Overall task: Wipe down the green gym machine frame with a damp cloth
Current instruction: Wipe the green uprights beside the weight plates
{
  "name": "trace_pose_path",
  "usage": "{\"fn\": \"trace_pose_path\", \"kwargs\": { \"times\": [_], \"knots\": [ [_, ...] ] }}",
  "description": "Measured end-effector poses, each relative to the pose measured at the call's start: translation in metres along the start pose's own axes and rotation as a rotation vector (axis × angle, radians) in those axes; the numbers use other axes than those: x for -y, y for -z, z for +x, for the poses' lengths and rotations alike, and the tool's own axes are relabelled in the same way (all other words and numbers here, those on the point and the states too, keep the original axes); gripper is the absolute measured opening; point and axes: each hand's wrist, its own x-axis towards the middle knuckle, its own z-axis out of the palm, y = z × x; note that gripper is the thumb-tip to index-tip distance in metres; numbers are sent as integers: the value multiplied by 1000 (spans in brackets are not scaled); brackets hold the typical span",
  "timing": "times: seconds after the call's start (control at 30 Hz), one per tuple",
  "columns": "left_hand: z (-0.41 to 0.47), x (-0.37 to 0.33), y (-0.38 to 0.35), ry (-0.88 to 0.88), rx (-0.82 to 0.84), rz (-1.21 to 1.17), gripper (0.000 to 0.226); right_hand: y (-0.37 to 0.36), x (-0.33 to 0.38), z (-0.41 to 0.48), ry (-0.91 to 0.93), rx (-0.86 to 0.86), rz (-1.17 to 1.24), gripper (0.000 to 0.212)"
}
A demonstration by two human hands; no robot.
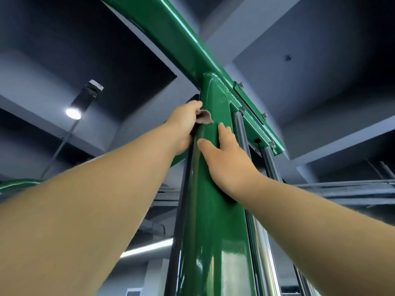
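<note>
Crumpled cloth (203, 119) against glossy green upright (213, 210)

Left grip (183, 129): clutching pinkish cloth (204, 119) against left edge of green upright (213, 221), just under the crossbeam (181, 35).
Right grip (226, 161): flat on upright's front, fingers straight, near cloth.
Ceiling: lit spotlight (73, 113), left.
</note>
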Motion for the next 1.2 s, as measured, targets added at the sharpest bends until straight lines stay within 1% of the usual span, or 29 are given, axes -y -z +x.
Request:
{"fn": "trace_pose_path", "kwargs": {
  "times": [0.07, 0.1, 0.17, 0.23, 0.3, 0.37, 0.53, 0.6, 0.67, 0.73, 0.77, 0.83, 0.87, 0.93, 1.0, 1.03, 1.1, 1.13, 1.17, 1.2],
  "knots": [
    [-3, 11, -3, -92, -26, 38, 19, -1, 0, -1, 4, -20, 11, 70],
    [-4, 14, -5, -115, -46, 29, 21, -1, -1, -1, 3, -33, 26, 70],
    [-4, 16, -2, -91, -96, 50, 24, -3, 0, -1, -6, -46, 64, 68],
    [-5, 16, 1, 17, -99, 34, 35, -3, -1, -2, -6, -61, 99, 68],
    [-16, 26, 5, 86, -29, -77, 35, -3, -2, -2, -8, -70, 117, 67],
    [-38, 37, 13, 102, 38, -150, 34, -3, -4, -2, -2, -85, 140, 64],
    [-97, 60, 35, 148, 119, -227, 27, -2, -2, -6, -9, -119, 180, 56],
    [-119, 61, 40, 190, 92, -185, 30, -3, -1, -9, -7, -136, 185, 56],
    [-126, 54, 40, 191, 36, -109, 34, -3, -3, -11, 6, -136, 165, 56],
    [-123, 38, 34, 162, 27, -55, 25, -1, -5, -20, 12, -91, 119, 58],
    [-120, 28, 29, 151, 15, -64, 21, -1, -8, -28, 18, -60, 104, 59],
    [-114, 17, 19, 159, -38, -80, 23, 0, -18, -47, 50, 3, 71, 62],
    [-117, 16, 17, 181, -68, -37, 25, 1, -23, -57, 70, 38, 64, 64],
    [-141, 25, 19, 267, -83, 120, 25, 6, -35, -78, 89, 108, 72, 65],
    [-181, 38, 23, 387, -134, 329, 38, 10, -45, -98, 91, 167, 95, 65],
    [-202, 45, 26, 412, -161, 458, 46, 10, -48, -107, 96, 188, 105, 65],
    [-242, 51, 32, 390, -248, 741, 55, 9, -50, -126, 106, 215, 123, 64],
    [-256, 51, 32, 389, -275, 813, 57, 8, -51, -135, 108, 226, 131, 64],
    [-264, 51, 33, 393, -263, 795, 56, 5, -50, -144, 104, 237, 146, 64],
    [-264, 50, 32, 386, -228, 689, 53, 3, -50, -151, 100, 239, 165, 65]
  ]
}}
